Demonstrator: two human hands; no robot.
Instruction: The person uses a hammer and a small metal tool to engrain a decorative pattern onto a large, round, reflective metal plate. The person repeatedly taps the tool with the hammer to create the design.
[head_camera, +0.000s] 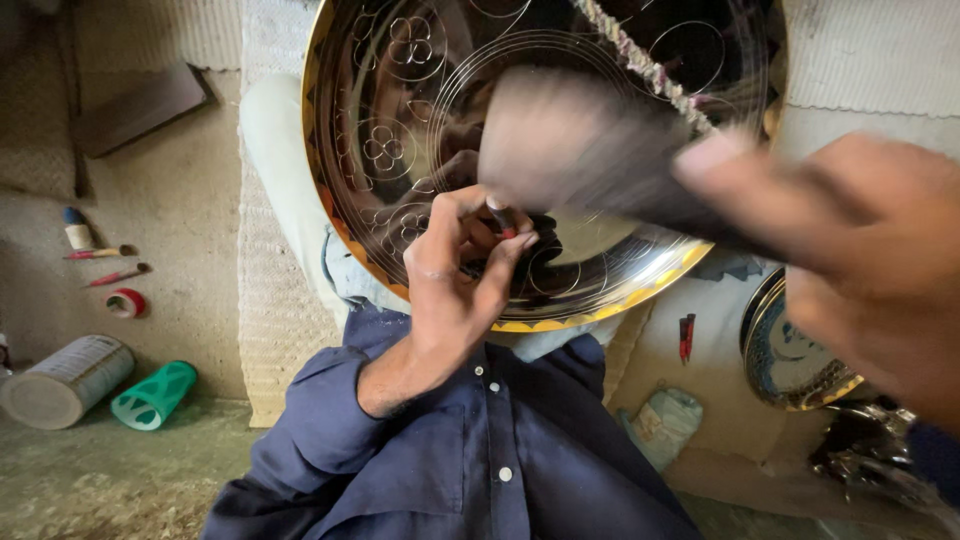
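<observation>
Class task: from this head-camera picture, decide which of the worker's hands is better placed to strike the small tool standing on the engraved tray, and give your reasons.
Probably the right hand: it holds the blurred hammer over the brass tray, while the left hand pinches the small tool against it.

A big shiny metal plate (420, 120) with flower lines cut into it rests on the person's lap. The left hand (455, 275) pinches a small dark tool (503, 218) against the plate. The right hand (870, 260) holds a blurry hammer (580, 150) over the plate. Left of the plate, on the floor, lie a tin can (65, 380) and a green cup (153, 395).
</observation>
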